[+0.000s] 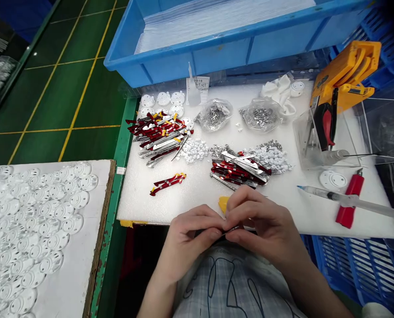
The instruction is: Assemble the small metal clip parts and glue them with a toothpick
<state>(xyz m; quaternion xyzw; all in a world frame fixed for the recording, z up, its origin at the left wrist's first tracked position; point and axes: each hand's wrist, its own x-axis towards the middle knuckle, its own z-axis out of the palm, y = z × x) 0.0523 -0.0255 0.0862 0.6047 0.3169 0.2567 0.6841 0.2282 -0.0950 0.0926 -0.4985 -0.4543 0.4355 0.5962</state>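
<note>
My left hand (197, 236) and my right hand (261, 223) meet at the front edge of the white foam board (197, 194). Fingers of both are pinched round a small dark, thin piece (231, 229), mostly hidden by the fingertips. Just beyond the fingers, a bit of yellow (223, 203) shows. A pile of red and silver strips (239, 170) lies in front of my right hand, beside small white parts (272, 159). Farther left are two red strips (167, 183) and a larger strip pile (160, 134), with white pieces (195, 150) next to it.
A blue bin (197, 57) stands behind the board. Two bags of metal parts (215, 115) lie near it. On the right are a clear box with pliers (327, 126), a yellow rack (345, 79), a red tool (350, 201) and a syringe (329, 194). White discs (28, 238) cover a left board.
</note>
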